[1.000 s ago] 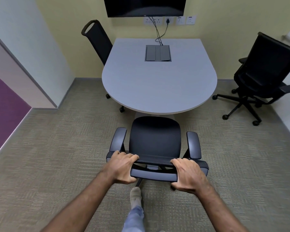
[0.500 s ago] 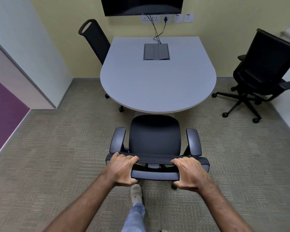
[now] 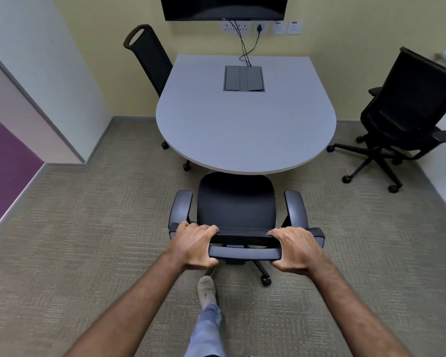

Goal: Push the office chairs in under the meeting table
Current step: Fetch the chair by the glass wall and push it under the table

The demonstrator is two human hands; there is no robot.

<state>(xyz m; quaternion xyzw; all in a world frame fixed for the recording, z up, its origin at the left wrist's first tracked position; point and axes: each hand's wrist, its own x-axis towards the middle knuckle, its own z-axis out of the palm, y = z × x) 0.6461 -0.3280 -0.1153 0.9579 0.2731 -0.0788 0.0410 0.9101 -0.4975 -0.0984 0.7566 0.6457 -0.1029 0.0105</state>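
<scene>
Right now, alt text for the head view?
Both hands, left hand and right hand, grip the backrest top of a black office chair whose seat front just meets the rounded edge of the grey meeting table. A second chair is tucked in at the table's left; a third chair stands apart on the right.

A dark wall screen (image 3: 225,7) hangs above white sockets (image 3: 262,28); beige carpet (image 3: 88,228) meets a purple panel (image 3: 3,171).

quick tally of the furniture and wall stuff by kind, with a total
office chairs: 3 (held chair, left chair, right chair)
meeting table: 1
wall screen: 1
socket plates: 4
total: 9
</scene>
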